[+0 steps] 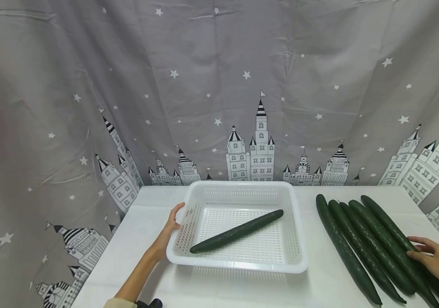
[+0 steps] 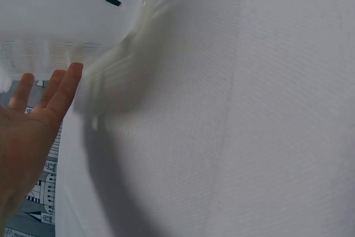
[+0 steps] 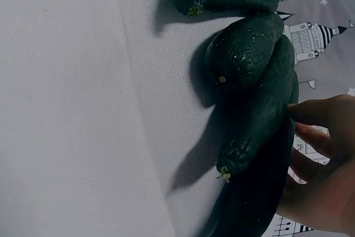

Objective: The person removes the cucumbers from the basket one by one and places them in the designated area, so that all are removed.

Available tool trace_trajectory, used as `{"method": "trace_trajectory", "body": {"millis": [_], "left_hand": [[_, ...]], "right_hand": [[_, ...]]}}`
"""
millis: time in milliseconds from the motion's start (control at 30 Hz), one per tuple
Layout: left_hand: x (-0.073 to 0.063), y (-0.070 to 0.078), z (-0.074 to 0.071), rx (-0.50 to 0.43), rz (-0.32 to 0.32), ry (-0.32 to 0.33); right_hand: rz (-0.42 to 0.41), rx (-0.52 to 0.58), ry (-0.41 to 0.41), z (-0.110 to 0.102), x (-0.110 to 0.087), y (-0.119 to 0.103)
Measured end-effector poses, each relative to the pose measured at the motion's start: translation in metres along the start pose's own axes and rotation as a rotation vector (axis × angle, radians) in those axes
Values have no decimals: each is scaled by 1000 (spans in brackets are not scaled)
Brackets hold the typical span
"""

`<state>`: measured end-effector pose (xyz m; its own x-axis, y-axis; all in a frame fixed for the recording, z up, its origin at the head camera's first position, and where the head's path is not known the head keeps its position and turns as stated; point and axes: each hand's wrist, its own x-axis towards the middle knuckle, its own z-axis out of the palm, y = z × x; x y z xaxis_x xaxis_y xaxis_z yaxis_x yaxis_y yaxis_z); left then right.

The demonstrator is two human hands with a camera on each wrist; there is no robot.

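On the left, my left hand (image 1: 169, 231) touches the left wall of a white plastic basket (image 1: 238, 266). Its fingers are straight in the left wrist view, with the fingertips (image 2: 75, 70) right at the basket's side. One long dark green cucumber (image 1: 236, 231) lies slantwise inside the basket. Several more cucumbers lie side by side on the right. Over the rightmost cucumber (image 1: 387, 222), my right hand (image 1: 435, 259) has its thumb and fingers bent about the body. In the right wrist view this cucumber (image 3: 255, 203) is partly hidden behind its neighbour (image 3: 258, 109).
A white cloth covers the table (image 1: 200, 291). Behind it hangs a grey curtain (image 1: 204, 107) printed with stars and castles. The leftmost cucumber (image 1: 348, 252) of the row lies to the right of the basket, with a strip of tabletop between them.
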<state>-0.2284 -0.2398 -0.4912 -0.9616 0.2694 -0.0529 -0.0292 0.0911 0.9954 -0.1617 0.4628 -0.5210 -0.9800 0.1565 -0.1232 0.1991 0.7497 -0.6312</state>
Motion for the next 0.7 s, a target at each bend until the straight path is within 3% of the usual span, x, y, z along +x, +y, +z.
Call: {"method": "trace_trajectory", "body": {"millis": [167, 333, 567, 700], "left_hand": [[0, -1, -1, 0, 8, 1], [0, -3, -1, 0, 19, -6], [0, -2, -1, -6, 9, -4], [0, -1, -2, -23, 5, -9]], "right_hand": [[-7, 32, 38, 0, 2, -6], [-28, 41, 69, -2, 1, -31], [-219, 87, 91, -8, -2, -90], [-332, 140, 34, -4, 1, -128]]}}
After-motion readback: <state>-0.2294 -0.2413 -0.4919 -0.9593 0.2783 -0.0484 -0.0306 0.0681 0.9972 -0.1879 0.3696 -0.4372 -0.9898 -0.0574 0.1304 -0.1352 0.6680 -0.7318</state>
